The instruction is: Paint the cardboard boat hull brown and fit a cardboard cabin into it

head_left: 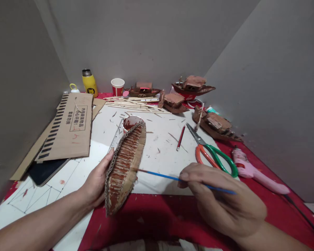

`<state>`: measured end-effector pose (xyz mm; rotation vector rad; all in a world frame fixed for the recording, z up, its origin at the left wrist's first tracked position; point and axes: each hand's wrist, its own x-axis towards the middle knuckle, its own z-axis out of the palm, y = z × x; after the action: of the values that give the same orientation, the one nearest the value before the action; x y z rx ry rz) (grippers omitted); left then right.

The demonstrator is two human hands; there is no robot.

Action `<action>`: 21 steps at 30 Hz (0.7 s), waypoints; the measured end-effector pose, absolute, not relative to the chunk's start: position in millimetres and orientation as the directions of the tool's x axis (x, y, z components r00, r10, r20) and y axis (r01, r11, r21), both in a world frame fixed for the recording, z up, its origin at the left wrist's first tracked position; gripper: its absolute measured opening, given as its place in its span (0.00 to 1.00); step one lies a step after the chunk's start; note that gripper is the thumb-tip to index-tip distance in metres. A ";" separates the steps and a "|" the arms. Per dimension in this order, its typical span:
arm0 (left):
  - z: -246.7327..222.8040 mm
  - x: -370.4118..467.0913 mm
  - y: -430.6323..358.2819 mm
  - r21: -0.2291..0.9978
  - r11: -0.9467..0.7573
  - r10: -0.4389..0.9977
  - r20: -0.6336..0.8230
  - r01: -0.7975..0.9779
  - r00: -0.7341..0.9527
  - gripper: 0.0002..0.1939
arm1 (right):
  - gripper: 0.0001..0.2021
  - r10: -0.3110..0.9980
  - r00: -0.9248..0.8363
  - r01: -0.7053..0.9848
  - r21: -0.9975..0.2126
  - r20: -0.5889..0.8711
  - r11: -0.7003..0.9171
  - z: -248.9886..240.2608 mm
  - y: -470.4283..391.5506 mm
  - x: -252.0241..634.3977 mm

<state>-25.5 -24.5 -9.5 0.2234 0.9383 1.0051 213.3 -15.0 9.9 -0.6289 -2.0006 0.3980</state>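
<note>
Close in, above the red cloth (136, 225), see the right hand (225, 205) pinching the brush (162, 175) firmly between thumb and fingers, with bristles seemingly against the tan side wall of the cardboard boat (124, 157). Across from it, note the left hand (94, 184) closed on the boat's left edge, with thumb outside and most fingers hidden beneath. Find the boat tilted, hollow side up, between both hands, over the white paper (157, 150) and the cloth. Brace it steadily there, clear of wet brown patches; draw the bristles lightly lengthwise along the bare strip, and work thin paint into the ridges to avoid pooling. Just beyond the boat's far tip, use the rim of the paint cup (132, 120) to wipe off excess. Farther right, mind the scissors (201, 140) and pencil (181, 137); beyond, leave the thin sticks (136, 104) and brown model boats (195, 83) untouched by drips.
</note>
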 end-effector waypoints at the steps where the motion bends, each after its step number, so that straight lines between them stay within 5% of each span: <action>1: -10.4 -25.8 -23.8 0.564 0.549 0.801 -0.567 -0.617 0.195 0.22 | 0.11 0.627 -0.376 0.230 -0.586 0.683 0.777 7.4 -15.8 211.6; 6: -15.0 -27.0 -23.4 0.575 0.559 0.811 -0.529 -0.598 0.251 0.16 | 0.08 0.737 -0.449 0.126 -0.780 0.506 0.612 -4.8 -14.3 200.8; 12: -16.9 -25.7 -25.2 0.633 0.509 0.851 -0.469 -0.583 0.234 0.16 | 0.10 0.674 -0.315 0.279 -0.614 0.668 0.738 -6.2 -6.2 208.3; 18: -18.8 -24.3 -24.1 0.657 0.478 0.872 -0.435 -0.583 0.224 0.14 | 0.10 0.639 -0.484 0.155 -0.660 0.598 0.735 3.4 -10.7 202.9; 21: -17.9 -23.6 -23.6 0.655 0.482 0.870 -0.436 -0.582 0.229 0.14 | 0.10 0.637 -0.420 0.227 -0.605 0.646 0.763 1.0 -9.8 206.5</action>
<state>-23.6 -23.6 -17.9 0.3926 0.8669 1.0348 206.5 -9.8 1.0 -0.6510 -1.9948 0.5369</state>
